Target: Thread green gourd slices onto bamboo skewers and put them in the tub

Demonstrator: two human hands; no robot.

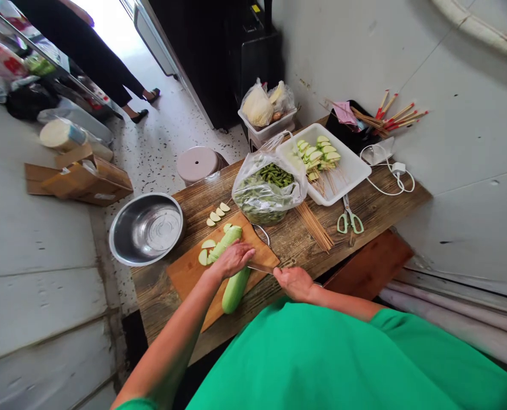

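My left hand (pixel 235 259) lies with its fingers stretched out over a pale green zucchini on the wooden cutting board (pixel 189 270). In my right hand (pixel 296 283) is a knife (pixel 260 268), its blade pointing left close to the left fingertips. The sliced zucchini (pixel 226 242) extends beyond my left hand. An uncut length of zucchini (pixel 235 291) lies on the near side; whether both are one piece is hidden by the hand. Loose zucchini slices (pixel 203 257) rest at the board's left, and several half-round slices (pixel 218 214) lie in a row on the table.
Around the board on the wooden table (pixel 155 302) are a metal bowl (pixel 147 229), a bag of green beans (pixel 270 185), skewers (pixel 315 228), scissors (pixel 349 217) and a white tray (pixel 351 171) of skewered slices. A stool (pixel 197 163) stands behind; a person (pixel 103 57) stands farther off.
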